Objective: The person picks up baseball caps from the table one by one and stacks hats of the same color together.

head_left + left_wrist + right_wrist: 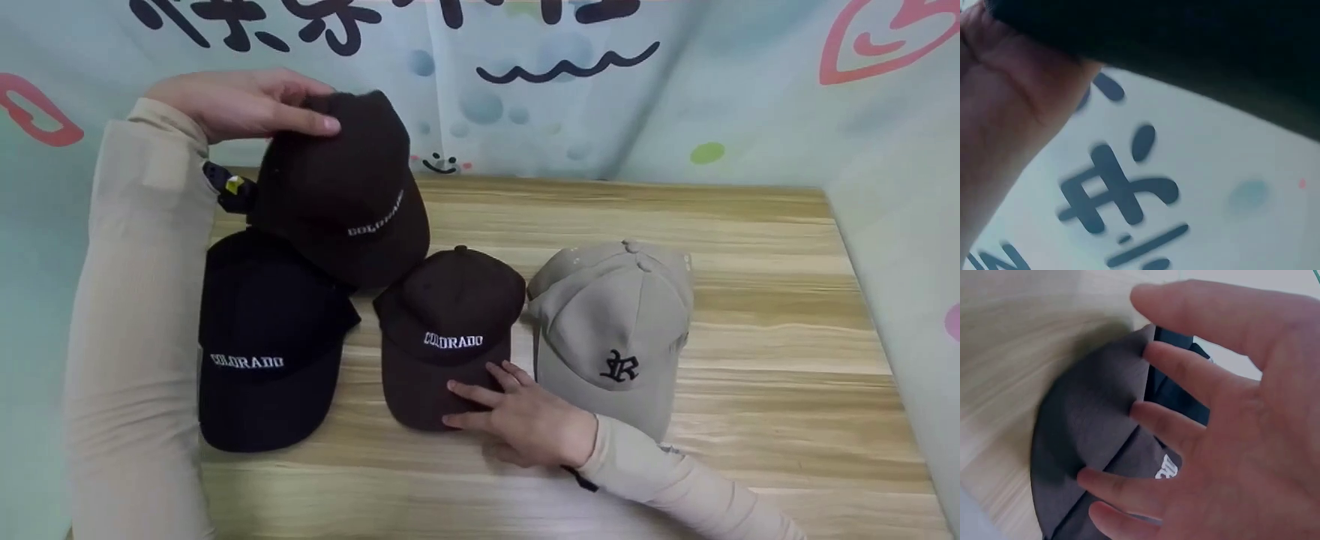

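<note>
In the head view, my left hand (pixel 236 106) grips the back edge of a dark brown baseball cap (pixel 341 165), its thumb on the outside and the other fingers hidden. This cap is tilted brim-down, with COLORADO lettering on its front. Another brown COLORADO baseball cap (pixel 459 296) lies on the table in the middle. Spread fingers of my right hand (pixel 536 424) rest on that cap's brim. The right wrist view shows the fingertips touching the brim (pixel 1095 399). In the left wrist view, a dark edge of the held cap (pixel 1196 50) fills the top.
A navy COLORADO cap (pixel 259 315) lies at the left, partly under the raised cap in the head view. Beige caps (pixel 600 315), one stacked on another, lie right of the middle cap. Behind the wooden table (pixel 787 337) hangs a printed cloth (pixel 525 112).
</note>
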Demonstrator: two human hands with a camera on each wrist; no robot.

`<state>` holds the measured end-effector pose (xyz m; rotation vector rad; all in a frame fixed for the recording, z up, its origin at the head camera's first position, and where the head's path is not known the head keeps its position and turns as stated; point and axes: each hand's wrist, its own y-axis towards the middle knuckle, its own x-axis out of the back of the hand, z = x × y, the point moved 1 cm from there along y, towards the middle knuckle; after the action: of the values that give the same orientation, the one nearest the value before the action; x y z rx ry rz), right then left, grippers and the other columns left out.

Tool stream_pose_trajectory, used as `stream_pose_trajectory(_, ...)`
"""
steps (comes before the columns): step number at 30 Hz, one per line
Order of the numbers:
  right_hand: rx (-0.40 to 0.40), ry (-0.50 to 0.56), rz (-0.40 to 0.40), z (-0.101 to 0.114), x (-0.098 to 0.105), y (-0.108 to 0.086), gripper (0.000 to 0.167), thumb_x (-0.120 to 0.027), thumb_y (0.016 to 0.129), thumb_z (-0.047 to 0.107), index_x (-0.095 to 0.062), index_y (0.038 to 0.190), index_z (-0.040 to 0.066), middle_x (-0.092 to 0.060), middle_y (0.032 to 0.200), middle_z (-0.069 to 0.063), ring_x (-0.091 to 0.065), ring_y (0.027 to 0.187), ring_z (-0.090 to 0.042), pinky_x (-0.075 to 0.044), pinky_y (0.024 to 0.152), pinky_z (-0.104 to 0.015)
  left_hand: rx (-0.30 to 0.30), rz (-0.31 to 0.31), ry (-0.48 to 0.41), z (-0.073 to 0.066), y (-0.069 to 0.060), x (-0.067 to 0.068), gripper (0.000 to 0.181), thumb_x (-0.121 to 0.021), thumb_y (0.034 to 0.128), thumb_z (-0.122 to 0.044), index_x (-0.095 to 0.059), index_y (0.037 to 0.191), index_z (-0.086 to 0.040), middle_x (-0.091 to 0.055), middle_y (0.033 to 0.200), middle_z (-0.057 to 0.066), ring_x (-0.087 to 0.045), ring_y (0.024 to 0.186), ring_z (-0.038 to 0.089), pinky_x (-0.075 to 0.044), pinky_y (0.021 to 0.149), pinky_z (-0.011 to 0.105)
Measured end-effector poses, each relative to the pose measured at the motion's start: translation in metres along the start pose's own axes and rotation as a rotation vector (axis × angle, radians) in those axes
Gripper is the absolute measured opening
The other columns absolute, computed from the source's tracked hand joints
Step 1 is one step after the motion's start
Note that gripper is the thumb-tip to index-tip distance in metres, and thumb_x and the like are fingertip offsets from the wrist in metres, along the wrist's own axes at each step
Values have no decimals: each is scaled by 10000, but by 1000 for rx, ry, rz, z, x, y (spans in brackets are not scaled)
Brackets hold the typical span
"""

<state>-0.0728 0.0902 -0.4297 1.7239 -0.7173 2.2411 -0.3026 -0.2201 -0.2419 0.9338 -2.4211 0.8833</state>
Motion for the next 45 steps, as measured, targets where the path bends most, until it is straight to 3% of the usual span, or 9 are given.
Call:
stream_pose_trajectory(4,5,37,10,-4,-2,-3,596,-684,885,341,-460,1437,360,-303,1547,-1,-361,1296,-498,-288,1053,-573,-12,120,37,-16,2,-9,296,-556,976,-179,-551,1234,-35,-625,1082,41,-601,970,160,-438,855,235)
stream_pose_trajectory(11,-13,121,12,-10,-3,-3,512,-625,934,333,-481,1425,356,-287,1555,21,-316,1320,-504,-303,987,-668,-10,204,167,-37,4,-20,314,-527,925,-86,-483,1229,-17,-631,1032,89,-615,889,169,-458,812,249)
stream_pose_trajectory(20,-17,142,-19,-15,-1,-1,488,-626,936,352,-509,1409,327,-304,1546,0,-321,1310,-516,-337,979,-642,-37,138,280,-45,-12,-14,270,-507,900,-70,-534,1169,-83,-642,973,116,-627,810,242,-489,732,289)
stream_pose_trajectory(24,-11,133,-46,-16,-1,2,514,-627,934,363,-487,1426,314,-286,1555,-24,-311,1310,-529,-339,995,-616,-103,130,296,-48,-15,-19,241,-526,888,-65,-582,1114,-127,-648,908,102,-619,762,247,-493,690,301)
stream_pose_trajectory(27,-9,127,-57,-18,-1,3,517,-616,940,374,-480,1433,293,-289,1552,-42,-319,1317,-506,-366,985,-593,-164,172,251,-56,-12,-30,231,-540,872,-45,-613,1072,-134,-654,872,99,-625,736,242,-501,667,308)
stream_pose_trajectory(30,2,119,-98,-20,2,2,499,-621,938,361,-517,1407,226,-396,1485,-86,-415,1284,-418,-408,969,-536,-219,245,216,-65,-8,-46,257,-537,850,-30,-629,1073,-117,-661,870,88,-631,738,218,-504,677,300)
stream_pose_trajectory(35,14,136,-284,-35,15,-14,434,-658,912,274,-601,1306,101,-586,1274,-138,-533,1179,-319,-399,1003,-464,-316,361,223,-74,4,-79,262,-508,818,-21,-616,1055,-51,-621,857,58,-595,723,170,-491,671,291)
stream_pose_trajectory(40,1,208,-450,-51,29,-35,322,-646,922,229,-662,1212,87,-611,1210,-109,-532,1185,-292,-407,1004,-414,-340,465,197,-79,15,-106,262,-483,831,-41,-591,1069,-16,-602,876,41,-586,750,145,-488,699,289)
stream_pose_trajectory(45,-10,228,-415,-51,29,-44,238,-663,912,217,-710,1108,91,-631,1164,-81,-591,1082,-242,-464,927,-395,-356,528,163,-77,25,-126,245,-461,813,-55,-575,1027,-16,-543,796,-10,-508,695,96,-427,663,241)
